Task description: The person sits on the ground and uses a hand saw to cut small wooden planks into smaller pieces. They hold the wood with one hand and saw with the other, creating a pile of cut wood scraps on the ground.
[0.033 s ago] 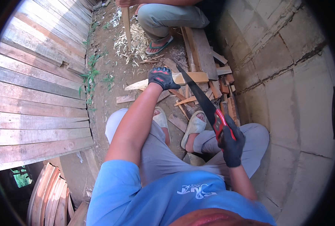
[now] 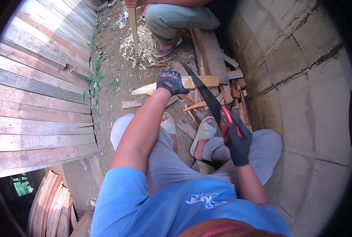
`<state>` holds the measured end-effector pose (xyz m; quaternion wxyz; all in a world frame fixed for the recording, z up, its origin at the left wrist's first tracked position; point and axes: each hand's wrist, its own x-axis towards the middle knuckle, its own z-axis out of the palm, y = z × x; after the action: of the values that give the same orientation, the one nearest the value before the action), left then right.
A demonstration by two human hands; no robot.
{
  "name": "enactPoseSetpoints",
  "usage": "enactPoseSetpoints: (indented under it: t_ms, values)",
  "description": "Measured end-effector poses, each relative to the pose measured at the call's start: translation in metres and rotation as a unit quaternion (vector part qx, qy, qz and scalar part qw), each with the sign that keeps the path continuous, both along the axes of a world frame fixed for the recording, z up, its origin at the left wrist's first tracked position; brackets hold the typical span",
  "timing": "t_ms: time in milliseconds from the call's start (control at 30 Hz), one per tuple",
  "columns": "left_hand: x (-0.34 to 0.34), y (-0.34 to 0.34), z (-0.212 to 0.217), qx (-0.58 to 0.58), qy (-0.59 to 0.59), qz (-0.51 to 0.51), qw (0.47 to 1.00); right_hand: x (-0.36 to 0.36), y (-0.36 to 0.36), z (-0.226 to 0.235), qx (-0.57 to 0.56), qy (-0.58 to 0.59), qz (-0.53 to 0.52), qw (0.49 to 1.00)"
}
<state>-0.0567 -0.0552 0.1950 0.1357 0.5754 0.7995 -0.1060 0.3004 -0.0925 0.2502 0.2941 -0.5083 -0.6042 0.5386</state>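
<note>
My left hand (image 2: 170, 82), in a black glove with red marks, is closed over a pale wooden stake (image 2: 145, 89). The stake lies crosswise in front of me, its pointed end to the left and its squared end to the right. My right hand (image 2: 239, 139), also in a black glove, grips the red and black handle of a handsaw (image 2: 204, 89). The saw's dark blade slants forward and left across the stake, just right of my left hand. Whether its teeth touch the wood or are in a cut, I cannot tell.
Loose offcuts (image 2: 188, 128) lie around my sandals, beside a thick beam (image 2: 211, 55). Ahead, another person's hand (image 2: 133, 3) holds an upright stick (image 2: 133, 29) over wood shavings (image 2: 148, 39). A plank wall (image 2: 41, 114) stands left, a block wall (image 2: 298, 102) right.
My right hand and the saw have moved a little forward and to the left, so the blade reaches farther across the stake. My left hand and the stake look nearly unmoved.
</note>
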Motion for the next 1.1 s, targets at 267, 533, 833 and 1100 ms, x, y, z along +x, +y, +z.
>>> enactPoseSetpoints:
  t_ms: [267,533,833,1100]
  values:
    - [0.004,0.009,0.006,-0.024,-0.014,0.019,0.999,-0.075,0.049,-0.052,0.046,0.032,0.013,0.998]
    - [-0.003,0.001,-0.011,-0.018,-0.014,0.025,0.999,0.057,-0.029,0.013,0.002,-0.007,-0.026,1.0]
    - [0.008,0.004,-0.007,0.026,0.008,0.016,0.999,-0.103,0.063,-0.038,0.105,0.011,0.014,0.994]
    - [-0.02,0.0,-0.025,0.008,-0.021,0.02,1.0,-0.02,-0.002,-0.015,-0.053,-0.018,0.012,0.998]
